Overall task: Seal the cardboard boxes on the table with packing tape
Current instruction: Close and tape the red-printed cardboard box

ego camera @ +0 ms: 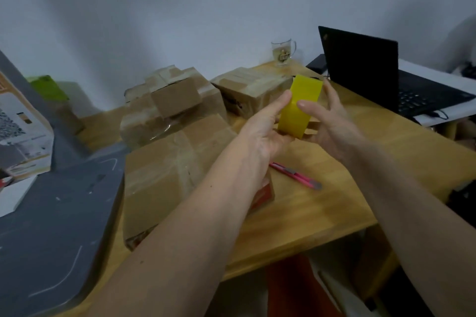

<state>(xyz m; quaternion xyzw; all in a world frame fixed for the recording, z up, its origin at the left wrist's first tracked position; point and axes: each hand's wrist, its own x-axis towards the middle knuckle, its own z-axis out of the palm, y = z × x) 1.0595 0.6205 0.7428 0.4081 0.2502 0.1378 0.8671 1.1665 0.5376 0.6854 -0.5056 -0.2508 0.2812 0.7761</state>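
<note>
Several brown cardboard boxes (170,159) on your wooden tabletop (322,213) seemingly already carry clear tape, though blur hides the seams. Your left hand (265,128) and right hand (327,121) both grip the yellow tape roll (298,105) above them, nothing peeled yet.

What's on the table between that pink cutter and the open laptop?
In the head view, bare wooden table lies between the pink cutter and laptop; the right hand hovers above it.

Both hands hold a yellow roll of packing tape (298,105) above the wooden table (322,213): left hand (265,128) under it, right hand (327,116) gripping its side. 3 taped cardboard boxes (164,170) sit behind; a pink utility knife (296,176) lies nearby.
</note>
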